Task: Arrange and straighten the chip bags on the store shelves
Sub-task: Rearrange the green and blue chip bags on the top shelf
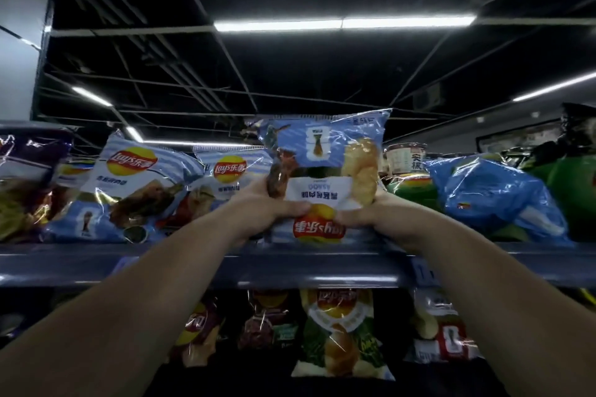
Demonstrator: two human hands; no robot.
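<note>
A light blue chip bag (325, 151) stands upside down on the top shelf (290, 263), its red and yellow logo at the bottom. My left hand (271, 203) grips its lower left side and my right hand (367, 213) grips its lower right side, thumbs over the front. Two matching light blue bags (129, 184) (225, 177) lean upright to the left. A crumpled blue bag (493, 196) lies to the right.
A purple bag (22, 177) sits at the far left and green bags (571, 177) at the far right. A cup container (404, 158) stands behind the held bag. Several more chip bags (342, 332) hang on the shelf below. Ceiling lights run overhead.
</note>
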